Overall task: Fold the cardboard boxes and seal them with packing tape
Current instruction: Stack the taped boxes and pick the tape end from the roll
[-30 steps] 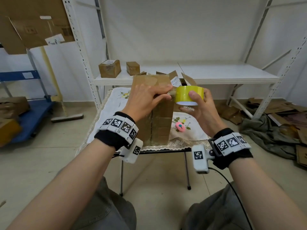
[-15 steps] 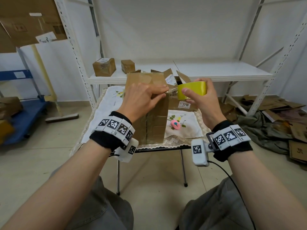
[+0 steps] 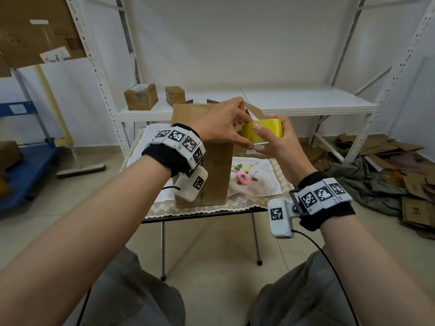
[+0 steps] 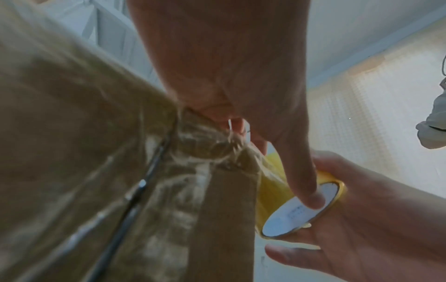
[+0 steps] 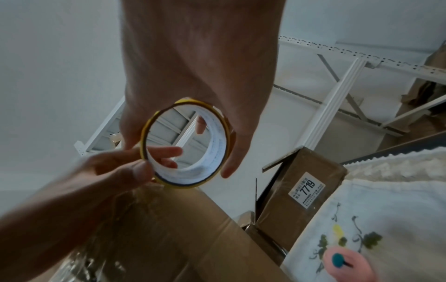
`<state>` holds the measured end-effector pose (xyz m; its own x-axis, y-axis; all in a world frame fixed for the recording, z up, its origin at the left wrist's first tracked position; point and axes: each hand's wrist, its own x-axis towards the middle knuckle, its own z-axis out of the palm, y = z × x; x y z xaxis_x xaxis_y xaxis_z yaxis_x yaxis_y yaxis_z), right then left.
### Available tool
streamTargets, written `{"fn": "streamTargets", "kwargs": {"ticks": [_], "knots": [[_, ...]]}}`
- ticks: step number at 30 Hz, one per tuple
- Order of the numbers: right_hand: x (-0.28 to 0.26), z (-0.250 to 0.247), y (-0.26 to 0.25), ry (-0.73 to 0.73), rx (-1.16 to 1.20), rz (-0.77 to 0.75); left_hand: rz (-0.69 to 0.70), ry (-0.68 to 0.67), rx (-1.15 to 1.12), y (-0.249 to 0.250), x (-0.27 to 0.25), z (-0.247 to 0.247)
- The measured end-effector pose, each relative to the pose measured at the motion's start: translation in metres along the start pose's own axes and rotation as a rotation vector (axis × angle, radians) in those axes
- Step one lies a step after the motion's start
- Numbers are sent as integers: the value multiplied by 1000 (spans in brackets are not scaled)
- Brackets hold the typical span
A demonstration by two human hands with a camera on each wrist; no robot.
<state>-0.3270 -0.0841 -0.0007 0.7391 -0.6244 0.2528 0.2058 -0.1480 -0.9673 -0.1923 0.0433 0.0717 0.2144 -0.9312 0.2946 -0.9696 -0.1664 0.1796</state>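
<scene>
The tall cardboard box [image 3: 213, 170] stands on the desk [image 3: 202, 214], toward its left. Right of the box lies a small round item [image 3: 243, 177]. Both hands meet at the tape roll [image 3: 262, 131] above the box's right top edge. Behind the desk, a shelf [image 3: 294, 102] carries two small boxes [image 3: 140, 96] at its left end.

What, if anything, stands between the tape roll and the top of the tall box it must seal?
Nothing visible apart from the person's own left hand, which lies at the top corner of the box with fingers touching the roll. The right hand holds the roll right beside that corner.
</scene>
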Motion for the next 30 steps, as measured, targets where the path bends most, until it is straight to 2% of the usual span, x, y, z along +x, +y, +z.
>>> {"fn": "streamTargets", "kwargs": {"ticks": [3, 5, 7, 8, 11, 13, 16, 21, 26, 28, 30], "knots": [[2, -3, -1, 30, 154, 49, -35, -50, -66, 0, 3, -1], [8, -6, 9, 159, 224, 137, -39, -55, -110, 0, 2, -1], [16, -11, 31, 252, 95, 233, -52, -45, -165, 0, 1, 1], [19, -13, 46, 217, -39, 269, -57, -39, -191, -1, 1, 1], [27, -10, 92, -54, -465, 284, -54, -47, -242, -4, 0, 1], [28, 2, 109, -182, -625, 275, -42, -70, -268, -5, 1, 1], [33, 17, 125, -250, -810, 281, -42, -91, -291, -7, 1, 2], [41, 22, 126, -211, -856, 199, -44, -106, -340, -10, 3, 3], [42, 25, 119, -298, -923, 148, -37, -114, -361, -11, 4, 5], [39, 23, 117, -240, -878, 177, -40, -138, -408, -11, 2, 3], [32, 19, 115, -153, -727, 209, -30, -152, -449, -12, 1, 2]]}}
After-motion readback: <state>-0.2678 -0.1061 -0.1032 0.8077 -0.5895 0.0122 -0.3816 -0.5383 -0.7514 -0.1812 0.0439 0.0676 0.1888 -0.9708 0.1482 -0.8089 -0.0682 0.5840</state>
